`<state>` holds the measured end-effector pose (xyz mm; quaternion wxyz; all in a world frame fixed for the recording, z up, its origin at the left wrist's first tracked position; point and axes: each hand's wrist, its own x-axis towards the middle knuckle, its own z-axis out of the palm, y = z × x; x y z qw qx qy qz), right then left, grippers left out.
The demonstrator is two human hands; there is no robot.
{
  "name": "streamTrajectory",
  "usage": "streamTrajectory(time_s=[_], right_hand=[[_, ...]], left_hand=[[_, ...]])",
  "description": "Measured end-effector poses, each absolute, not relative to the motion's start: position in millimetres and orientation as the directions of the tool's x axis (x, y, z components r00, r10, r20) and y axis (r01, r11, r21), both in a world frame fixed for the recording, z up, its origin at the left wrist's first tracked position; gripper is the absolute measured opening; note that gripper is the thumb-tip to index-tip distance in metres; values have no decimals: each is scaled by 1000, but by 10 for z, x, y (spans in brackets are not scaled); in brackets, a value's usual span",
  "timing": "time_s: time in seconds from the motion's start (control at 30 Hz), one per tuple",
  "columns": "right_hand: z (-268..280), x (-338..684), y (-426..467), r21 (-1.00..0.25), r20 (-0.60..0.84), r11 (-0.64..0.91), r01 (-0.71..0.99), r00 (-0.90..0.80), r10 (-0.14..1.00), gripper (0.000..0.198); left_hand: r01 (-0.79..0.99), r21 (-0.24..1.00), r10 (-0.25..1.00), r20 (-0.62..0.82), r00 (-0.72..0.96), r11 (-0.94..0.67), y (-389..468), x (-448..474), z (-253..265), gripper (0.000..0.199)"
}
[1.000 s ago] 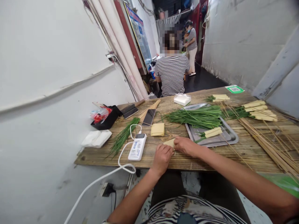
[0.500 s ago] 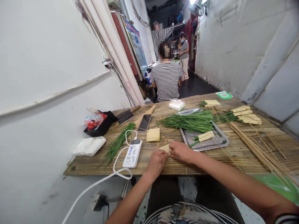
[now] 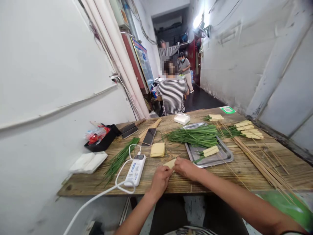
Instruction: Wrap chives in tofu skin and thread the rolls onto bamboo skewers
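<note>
Both of my hands meet at the near edge of the wooden table over a pale yellow tofu sheet. My left hand is closed on the sheet's near left side. My right hand pinches its right end, fingers almost touching the left ones. The fingers hide whatever lies inside the sheet. Just beyond is a stack of square tofu sheets. To the right, a metal tray bears a heap of green chives and a skewered pair of tofu rolls with chive ends sticking out.
Left on the table are a white power bank with a cable, more chives, a phone, white tissues and a black box. Finished-looking rolls and bamboo skewers lie right. A person in stripes sits beyond.
My view has tilted upward, so the table sits lower in the picture. Both hands stay on the same tofu sheet, and a little more of it shows between them.
</note>
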<state>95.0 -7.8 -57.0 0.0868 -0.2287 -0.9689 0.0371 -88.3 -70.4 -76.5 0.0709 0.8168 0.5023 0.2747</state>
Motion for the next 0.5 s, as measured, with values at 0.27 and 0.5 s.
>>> streamTrajectory(time_s=[0.27,0.5], right_hand=[[-620,947,-109,-35,145,895,445,-884,445,27],[-657,891,-210,-137,130,809,572,-799,587,26]], left_hand=[[792,345,842,399,362,-504,-703,-879,-762,34],[767,210,708,582,400,-606,-676,-941,-996,38]])
